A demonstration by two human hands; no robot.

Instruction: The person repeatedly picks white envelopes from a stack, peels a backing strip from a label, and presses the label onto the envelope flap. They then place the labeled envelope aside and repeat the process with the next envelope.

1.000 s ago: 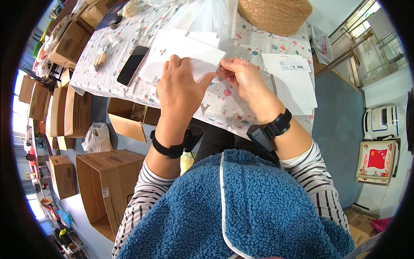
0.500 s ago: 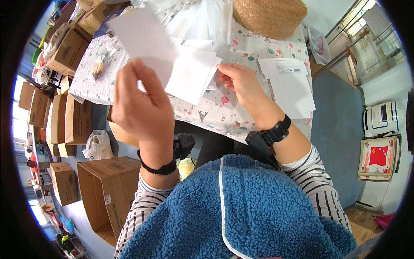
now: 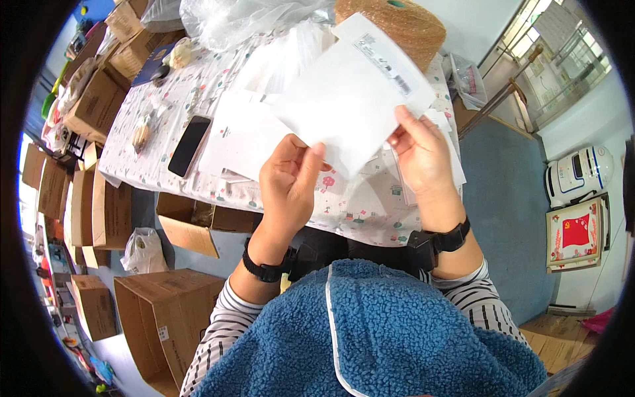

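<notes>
Between my hands is a flat white paper piece (image 3: 350,92), shaped like an envelope, raised above the table and tilted. A printed barcode label shows near its far right edge. My left hand (image 3: 291,182) pinches its near left corner between thumb and fingers. On its right edge, my right hand (image 3: 423,149) has the thumb on top and fingers beneath. Left of my left hand lies a pile of white paper pieces (image 3: 235,135) on the patterned tablecloth. Another white stack (image 3: 452,147) is partly hidden behind my right hand.
A black phone (image 3: 190,146) lies left of the pile. Clear plastic (image 3: 245,23) and a brown woven basket-like object (image 3: 397,30) are at the far side. Cardboard boxes (image 3: 165,311) stand on the floor at left; an open box (image 3: 188,225) sits by the table edge.
My left hand came back from the raised left to the middle. My right hand moved right and now grips the paper piece's other side. The label and the phone have come into view.
</notes>
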